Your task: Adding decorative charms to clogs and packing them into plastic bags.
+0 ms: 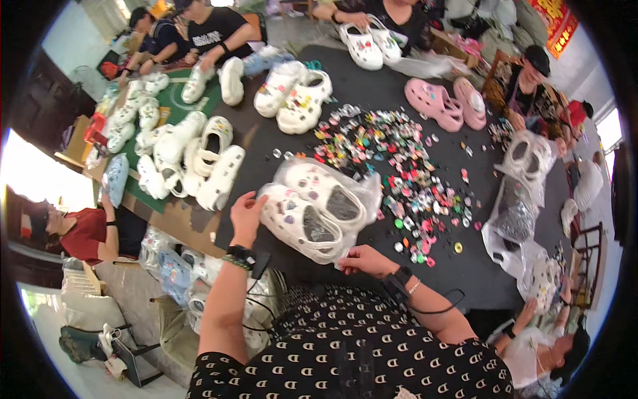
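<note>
**Diagonally set: two white clogs point(290, 213) in a clear plastic bag point(373, 193), between two bare hands**

The clogs sit side by side over the near middle of the dark surface point(482, 276), left of the heaped small charms point(405, 166). Both toes point to the upper left and the heels to the lower right, so the long axes run nearly parallel on that slant.

The person's left hand point(245, 214) reaches up beside the near clog's toe, its forearm almost upright in view; its fingers are bent at the bag's edge, though whether they clamp the film cannot be told. The right hand point(369, 260) slants in toward the upper left, thumb and fingers pinched together on the bag's edge below the heels.

Cloudy film blurs the clogs' decorations, the soles are hidden, and the person's patterned sleeves point(458, 362) cover the upper arms.
</note>
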### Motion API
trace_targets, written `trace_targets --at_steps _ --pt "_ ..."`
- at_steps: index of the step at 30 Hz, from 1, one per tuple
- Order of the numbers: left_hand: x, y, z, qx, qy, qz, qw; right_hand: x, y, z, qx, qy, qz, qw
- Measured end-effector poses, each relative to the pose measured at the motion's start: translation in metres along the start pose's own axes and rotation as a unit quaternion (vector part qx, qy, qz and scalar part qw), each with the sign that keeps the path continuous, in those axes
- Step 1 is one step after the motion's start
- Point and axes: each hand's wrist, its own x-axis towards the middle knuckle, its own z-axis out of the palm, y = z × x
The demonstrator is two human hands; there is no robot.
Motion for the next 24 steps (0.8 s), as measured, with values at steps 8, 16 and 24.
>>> trace_targets --at_steps 8,16,24 --pt "0.006 0.027 0.006 0.077 0.109 0.237 0.962 0.039 -0.043 0.046 0.031 -0.023 -0.036 0.999" --pt "-0.136 0.059 -0.030 0.072 -0.350 -0.204 0.911 0.033 -0.012 0.029 0.063 -0.044 0.073 0.994" --pt "-0.161 0.048 -0.007 -0.102 -0.387 -0.214 0.891 0.041 -0.014 0.047 0.203 -0.047 0.078 0.975"
